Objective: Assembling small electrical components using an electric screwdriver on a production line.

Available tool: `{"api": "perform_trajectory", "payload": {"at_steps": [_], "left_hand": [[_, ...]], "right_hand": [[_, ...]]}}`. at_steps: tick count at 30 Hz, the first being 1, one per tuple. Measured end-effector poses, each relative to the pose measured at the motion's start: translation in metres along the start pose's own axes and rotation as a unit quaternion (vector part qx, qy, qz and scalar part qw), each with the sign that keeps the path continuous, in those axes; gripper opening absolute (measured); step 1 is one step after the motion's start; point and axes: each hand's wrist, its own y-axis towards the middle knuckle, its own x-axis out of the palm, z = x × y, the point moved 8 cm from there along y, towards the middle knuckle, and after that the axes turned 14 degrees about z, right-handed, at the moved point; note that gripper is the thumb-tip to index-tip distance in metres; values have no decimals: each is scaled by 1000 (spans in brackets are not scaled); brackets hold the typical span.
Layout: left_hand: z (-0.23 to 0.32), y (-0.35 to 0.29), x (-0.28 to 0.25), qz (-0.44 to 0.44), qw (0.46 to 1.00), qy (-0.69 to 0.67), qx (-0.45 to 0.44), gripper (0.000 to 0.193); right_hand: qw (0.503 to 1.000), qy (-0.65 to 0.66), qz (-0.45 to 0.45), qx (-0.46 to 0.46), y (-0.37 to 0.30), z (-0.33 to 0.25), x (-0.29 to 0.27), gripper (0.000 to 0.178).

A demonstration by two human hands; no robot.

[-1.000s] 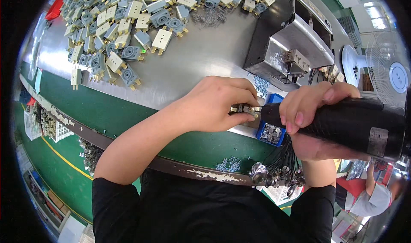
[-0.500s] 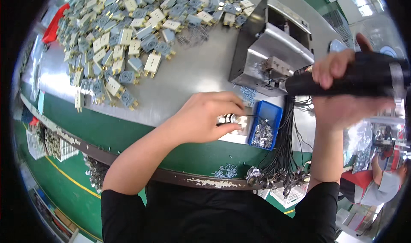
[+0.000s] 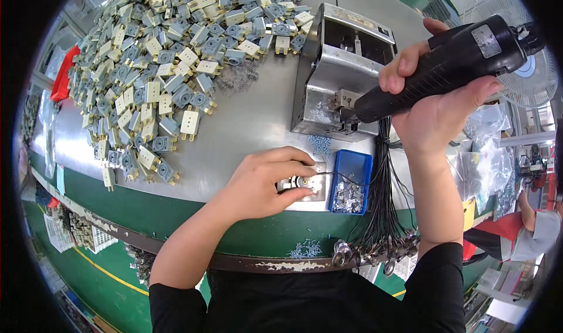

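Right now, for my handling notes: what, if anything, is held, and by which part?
Right hand: the black power tool, around its body. Left hand: a small component, by its sides.

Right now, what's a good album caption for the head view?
The left hand holds a small part; the right hand, a black power tool.

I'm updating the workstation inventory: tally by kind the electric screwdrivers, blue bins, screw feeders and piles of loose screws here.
Electric screwdriver: 1
Blue bin: 1
Screw feeder: 1
Piles of loose screws: 2
Total: 5
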Motion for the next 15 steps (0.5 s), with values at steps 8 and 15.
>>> {"api": "perform_trajectory", "payload": {"at_steps": [8, 15], "left_hand": [[0, 0, 0, -2, 1000, 1, -2, 31], [1, 0, 0, -4, 1000, 3, -2, 31]], "right_hand": [[1000, 7, 7, 11, 0, 2, 1, 124], [999, 30, -12, 16, -2, 4, -1, 123]]}}
